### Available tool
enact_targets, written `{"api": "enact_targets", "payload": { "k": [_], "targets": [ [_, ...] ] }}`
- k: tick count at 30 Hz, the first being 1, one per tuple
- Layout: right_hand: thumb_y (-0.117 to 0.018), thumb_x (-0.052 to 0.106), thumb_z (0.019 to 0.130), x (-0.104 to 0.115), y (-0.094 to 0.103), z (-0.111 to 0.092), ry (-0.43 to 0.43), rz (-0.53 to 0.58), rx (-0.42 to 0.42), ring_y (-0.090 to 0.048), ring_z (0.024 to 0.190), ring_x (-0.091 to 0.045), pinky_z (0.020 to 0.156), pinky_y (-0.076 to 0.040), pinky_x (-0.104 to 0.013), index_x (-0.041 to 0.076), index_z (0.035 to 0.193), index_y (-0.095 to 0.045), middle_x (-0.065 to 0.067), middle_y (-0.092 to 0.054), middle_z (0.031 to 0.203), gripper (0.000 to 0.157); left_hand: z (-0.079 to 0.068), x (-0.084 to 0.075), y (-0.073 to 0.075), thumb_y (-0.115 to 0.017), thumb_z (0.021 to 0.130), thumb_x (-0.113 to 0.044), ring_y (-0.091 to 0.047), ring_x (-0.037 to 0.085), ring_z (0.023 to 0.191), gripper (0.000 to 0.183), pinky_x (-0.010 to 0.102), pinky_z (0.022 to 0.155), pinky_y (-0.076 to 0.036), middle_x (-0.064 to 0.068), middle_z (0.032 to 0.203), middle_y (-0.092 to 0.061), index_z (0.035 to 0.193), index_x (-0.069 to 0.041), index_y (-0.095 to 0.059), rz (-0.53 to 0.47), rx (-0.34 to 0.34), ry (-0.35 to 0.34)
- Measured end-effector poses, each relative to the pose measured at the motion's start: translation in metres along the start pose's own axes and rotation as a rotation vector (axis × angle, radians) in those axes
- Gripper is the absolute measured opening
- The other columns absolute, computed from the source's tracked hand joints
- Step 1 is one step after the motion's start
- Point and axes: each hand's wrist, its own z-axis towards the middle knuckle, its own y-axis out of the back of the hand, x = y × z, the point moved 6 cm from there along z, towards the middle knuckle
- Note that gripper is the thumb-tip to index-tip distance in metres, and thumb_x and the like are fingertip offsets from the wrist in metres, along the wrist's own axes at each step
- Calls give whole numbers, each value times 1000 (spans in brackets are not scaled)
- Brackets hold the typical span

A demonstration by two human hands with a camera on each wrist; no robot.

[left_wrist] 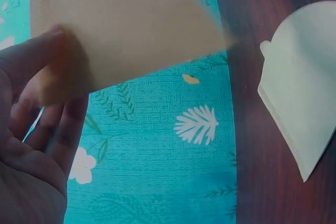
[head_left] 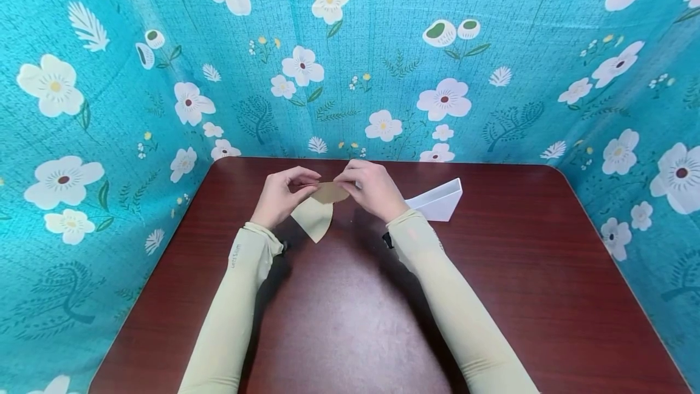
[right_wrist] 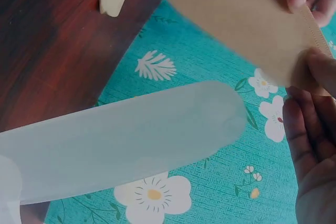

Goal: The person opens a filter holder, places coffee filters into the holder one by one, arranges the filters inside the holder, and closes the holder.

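Note:
A tan cone-shaped paper coffee filter is held up above the table, its crimped edge visible in the left wrist view. My left hand pinches one end of that edge, thumb on the near face and fingers behind. The other end is pinched by my right hand. Below the held paper, another coffee filter lies on the table with its point toward me; I cannot tell whether it is one or a stack.
A white open-topped wedge-shaped holder stands on the table just right of my right hand. The dark red wooden table ends at a blue flowered cloth behind and on both sides.

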Motion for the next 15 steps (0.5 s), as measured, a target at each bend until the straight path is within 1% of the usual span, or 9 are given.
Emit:
{"api": "enact_targets", "payload": {
  "k": [2, 3, 4, 8, 9, 11, 15],
  "targets": [
    [-80, 7, 90, -2, 5, -2, -24, 27, -20, -66, 78, -15, 74, -54, -30, 11, 99, -83, 0, -73, 89, 11, 0, 2, 0, -81, 90, -8, -76, 18, 86, 24, 20, 76, -57, 6, 100, -80, 113, -10, -77, -30, -13, 6],
    [-80, 7, 90, -3, 7, -3, -40, 41, -29, -66, 79, -14, 74, -54, -30, 11, 99, -83, 0, -74, 90, 11, 0, 3, 0, -80, 91, -9, -76, 18, 86, 24, 23, 76, -58, 6, 100, -80, 114, -11, -77, -37, -18, 10],
    [-79, 8, 91, -5, 9, -4, -54, 56, -37, -66, 79, -14, 73, -53, -30, 11, 100, -83, 0, -74, 90, 10, 0, 4, 0, -80, 91, -11, -75, 18, 85, 23, 24, 75, -57, 6, 99, -80, 114, -12, -77, -29, -26, 9],
    [-78, 11, 93, -11, 17, -8, -105, 90, -54, -67, 83, -13, 74, -53, -31, 13, 100, -83, 1, -74, 92, 9, 1, 6, -2, -79, 93, -15, -72, 20, 79, 17, 37, 72, -57, 7, 94, -78, 109, -12, -77, 10, -50, 30],
    [-78, 11, 93, -12, 19, -9, -114, 93, -55, -68, 84, -13, 75, -53, -31, 13, 101, -83, 2, -74, 92, 9, 1, 6, -3, -78, 94, -15, -71, 21, 79, 15, 39, 72, -57, 8, 93, -78, 108, -11, -76, 18, -53, 35],
    [-78, 11, 93, -14, 23, -10, -130, 91, -58, -68, 86, -12, 77, -54, -32, 14, 100, -83, 2, -74, 93, 9, 3, 4, -6, -77, 95, -16, -70, 21, 77, 14, 38, 71, -56, 9, 90, -76, 107, -9, -75, 22, -56, 42],
    [-79, 12, 92, -16, 29, -12, -155, 90, -63, -67, 84, -12, 77, -56, -38, 13, 100, -82, 2, -73, 91, 8, 6, 0, -11, -76, 96, -19, -67, 17, 74, 14, 28, 67, -52, 7, 85, -73, 107, -10, -74, 28, -57, 27]
  ]
}}
